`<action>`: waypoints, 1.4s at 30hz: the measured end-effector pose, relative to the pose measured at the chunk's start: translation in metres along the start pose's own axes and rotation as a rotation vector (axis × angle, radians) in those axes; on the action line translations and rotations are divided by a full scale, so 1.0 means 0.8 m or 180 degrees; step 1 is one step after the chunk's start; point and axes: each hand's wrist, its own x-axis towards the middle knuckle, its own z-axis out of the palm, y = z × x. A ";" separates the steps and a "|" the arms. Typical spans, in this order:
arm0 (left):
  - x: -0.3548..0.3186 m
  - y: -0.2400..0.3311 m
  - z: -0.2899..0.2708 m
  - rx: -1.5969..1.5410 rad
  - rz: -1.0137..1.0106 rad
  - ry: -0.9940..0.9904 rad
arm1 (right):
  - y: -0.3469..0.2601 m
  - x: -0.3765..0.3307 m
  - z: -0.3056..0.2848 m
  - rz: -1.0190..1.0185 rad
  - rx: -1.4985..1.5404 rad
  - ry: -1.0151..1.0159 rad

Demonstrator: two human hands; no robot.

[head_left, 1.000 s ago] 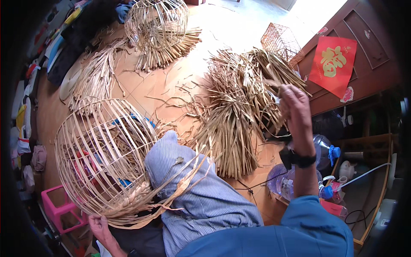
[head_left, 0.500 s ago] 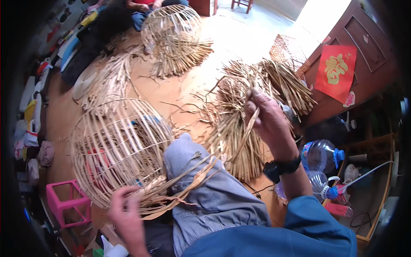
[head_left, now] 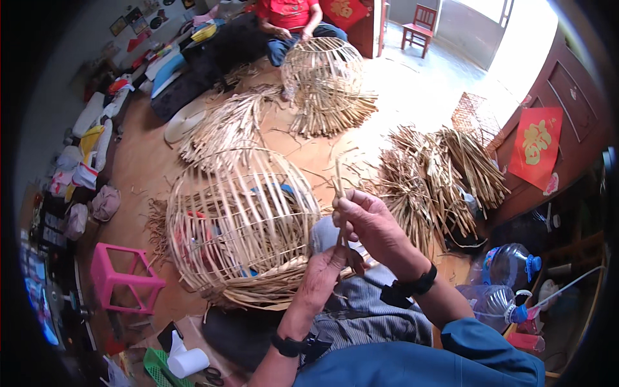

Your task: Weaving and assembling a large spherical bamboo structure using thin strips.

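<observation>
hands pinch bamboo strip beside cage frame rim.

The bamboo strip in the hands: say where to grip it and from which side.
Grip the strip low on its shaft, where the right hand and left hand pinch it. Come from the right: it stands nearly upright, and the cage crowds its left.

A thin pale bamboo strip stands nearly upright at centre, gripped low down. Just to its left, a domed, open-slatted bamboo cage frame rests tilted.
</observation>
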 end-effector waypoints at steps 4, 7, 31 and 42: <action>-0.048 0.000 -0.009 -0.0621 -0.0338 -0.0308 | 0.009 0.016 0.002 0.0050 0.0363 -0.0268; -0.081 -0.003 -0.017 -0.0791 -0.0219 -0.0293 | 0.012 0.024 0.003 0.0042 -0.0021 0.0175; -0.193 -0.008 -0.061 0.0412 -0.0273 -0.0122 | 0.051 0.013 -0.064 -0.0047 0.0227 0.0293; -0.259 -0.013 -0.105 0.0389 -0.0515 0.0268 | 0.029 0.020 -0.258 -0.2007 -0.4509 0.0348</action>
